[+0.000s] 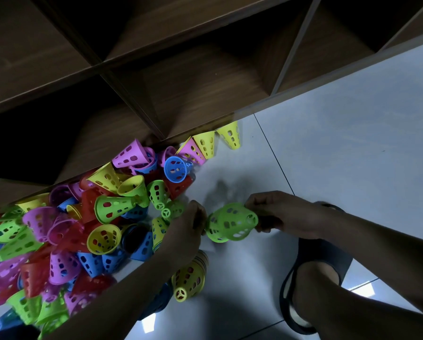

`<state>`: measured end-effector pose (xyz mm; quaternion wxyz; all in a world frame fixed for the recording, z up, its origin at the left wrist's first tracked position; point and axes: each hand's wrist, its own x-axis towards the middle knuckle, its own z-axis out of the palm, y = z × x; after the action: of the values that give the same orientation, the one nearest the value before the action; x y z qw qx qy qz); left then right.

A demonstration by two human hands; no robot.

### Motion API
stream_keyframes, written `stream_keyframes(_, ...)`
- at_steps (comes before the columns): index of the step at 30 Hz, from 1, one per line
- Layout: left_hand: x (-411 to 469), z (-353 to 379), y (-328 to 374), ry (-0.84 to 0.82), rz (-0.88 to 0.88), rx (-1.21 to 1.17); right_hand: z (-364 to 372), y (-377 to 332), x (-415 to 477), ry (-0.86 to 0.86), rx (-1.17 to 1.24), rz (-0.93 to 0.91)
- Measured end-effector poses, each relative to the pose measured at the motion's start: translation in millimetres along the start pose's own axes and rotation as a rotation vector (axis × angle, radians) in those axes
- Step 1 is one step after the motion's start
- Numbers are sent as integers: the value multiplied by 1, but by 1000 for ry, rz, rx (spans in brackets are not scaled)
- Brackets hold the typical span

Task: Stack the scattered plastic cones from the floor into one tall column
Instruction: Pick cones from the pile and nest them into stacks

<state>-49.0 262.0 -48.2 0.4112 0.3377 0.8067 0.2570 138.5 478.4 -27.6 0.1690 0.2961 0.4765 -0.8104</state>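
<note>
Right hand [276,213] grips the green cone [231,223]; left hand [189,224] pinches its rim — best keep it level, nest squarely.

left hand [188,225] – fingers curled | right hand [276,212] – pinching, forearms extended

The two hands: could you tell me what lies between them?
In the head view, a green cone lies between left hand and right hand, which hold it.
</note>
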Motion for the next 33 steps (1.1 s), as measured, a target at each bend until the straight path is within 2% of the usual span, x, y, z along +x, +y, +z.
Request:
stream_keyframes(5,0,7,-5,-13,13,103,7,13,12,-7,-62,19)
stream_keyframes(11,3,7,-8,-6,-5,152,6,27,26,90,-282,20)
stream_keyframes(14,6,-2,-9,50,-16,160,7,31,34,117,-413,37)
stream_keyframes(18,12,-24,-11,85,-23,190,-1,28,47,243,-549,52)
stream_keyframes(22,26,-50,-10,232,121,327,-20,9,61,424,-679,-114)
stream_keyframes(25,39,-65,-9,287,154,408,-33,-19,74,520,-855,-287)
stream_keyframes(28,51,-72,-9,253,192,456,-47,-45,91,543,-1051,-406)
stream_keyframes(30,57,-73,-10,205,253,492,-52,-57,99,533,-1077,-449)
stream_keyframes(33,62,-70,-10,145,247,533,-58,-68,112,543,-1164,-481)
